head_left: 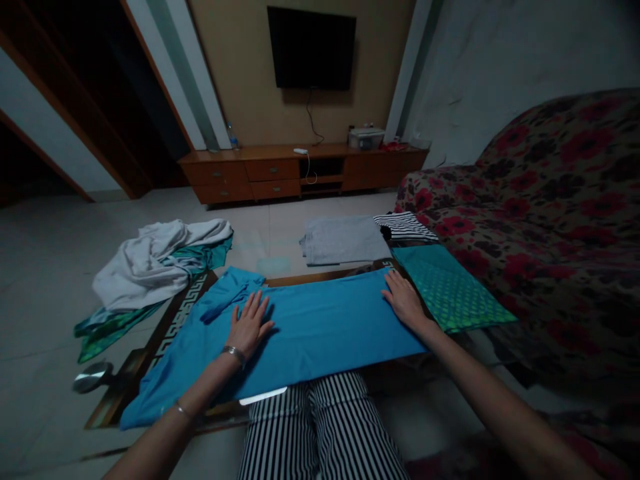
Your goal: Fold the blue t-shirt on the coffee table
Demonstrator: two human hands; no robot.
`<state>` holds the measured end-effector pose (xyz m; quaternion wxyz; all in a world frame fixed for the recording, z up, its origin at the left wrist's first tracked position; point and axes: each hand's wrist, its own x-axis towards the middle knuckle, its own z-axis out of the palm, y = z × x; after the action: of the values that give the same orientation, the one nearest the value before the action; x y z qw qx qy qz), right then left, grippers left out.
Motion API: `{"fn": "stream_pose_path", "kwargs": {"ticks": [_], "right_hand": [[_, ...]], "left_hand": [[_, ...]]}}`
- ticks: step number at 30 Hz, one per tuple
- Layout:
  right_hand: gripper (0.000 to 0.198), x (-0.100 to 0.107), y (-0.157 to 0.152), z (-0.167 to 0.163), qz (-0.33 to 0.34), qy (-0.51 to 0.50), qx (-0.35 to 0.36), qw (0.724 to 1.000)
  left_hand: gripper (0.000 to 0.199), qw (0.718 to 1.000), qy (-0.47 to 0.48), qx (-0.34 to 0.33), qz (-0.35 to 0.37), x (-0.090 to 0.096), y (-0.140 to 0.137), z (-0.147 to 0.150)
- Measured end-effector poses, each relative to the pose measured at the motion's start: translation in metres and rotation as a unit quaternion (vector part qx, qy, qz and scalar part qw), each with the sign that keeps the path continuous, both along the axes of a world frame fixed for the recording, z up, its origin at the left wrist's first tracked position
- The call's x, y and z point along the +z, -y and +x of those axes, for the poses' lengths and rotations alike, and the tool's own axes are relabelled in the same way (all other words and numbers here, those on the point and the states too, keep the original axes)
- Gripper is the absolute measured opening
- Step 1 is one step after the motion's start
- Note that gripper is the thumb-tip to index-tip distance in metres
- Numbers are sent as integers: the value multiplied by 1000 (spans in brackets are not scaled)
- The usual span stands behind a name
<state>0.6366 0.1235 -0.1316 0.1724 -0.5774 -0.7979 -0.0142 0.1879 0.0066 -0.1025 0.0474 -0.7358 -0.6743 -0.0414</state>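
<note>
A blue garment (320,327) lies spread across the glass table in front of my knees, its left part bunched and hanging toward the near left corner. My left hand (250,325) rests on it left of the middle, fingers spread. Near the garment's far right corner, my right hand (404,300) lies flat with the fingers stretched out. Just right of that hand is a folded green patterned cloth (453,287). Beyond the blue garment sits a folded grey cloth (347,240), with a black-and-white striped cloth (407,225) beside it.
A heap of white cloth (150,260) with green fabric under it is at the table's far left. The glass table (180,320) has a patterned border. A flowered sofa (540,200) stands at right. A wooden TV cabinet (275,173) lines the wall below a television (313,48).
</note>
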Motion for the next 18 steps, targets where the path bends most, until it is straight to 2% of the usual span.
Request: {"fn": "stream_pose_path", "kwargs": {"ticks": [3, 6, 10, 14, 16, 18], "right_hand": [[52, -9, 35, -4, 0, 1, 29, 1000], [51, -19, 56, 0, -4, 9, 41, 999], [51, -20, 59, 12, 10, 20, 50, 999], [49, -18, 60, 21, 9, 38, 38, 999], [47, -21, 68, 29, 15, 50, 22, 998], [47, -25, 83, 40, 30, 64, 4, 997]], "left_hand": [[59, 1000, 0, 18, -13, -2, 31, -3], [62, 999, -1, 23, -43, -8, 54, -14], [63, 996, -15, 60, -64, -13, 68, -34], [59, 991, -12, 104, -85, -9, 85, -52], [52, 988, -4, 141, -64, -4, 100, -65], [46, 976, 12, 217, -10, 3, 119, -81]]}}
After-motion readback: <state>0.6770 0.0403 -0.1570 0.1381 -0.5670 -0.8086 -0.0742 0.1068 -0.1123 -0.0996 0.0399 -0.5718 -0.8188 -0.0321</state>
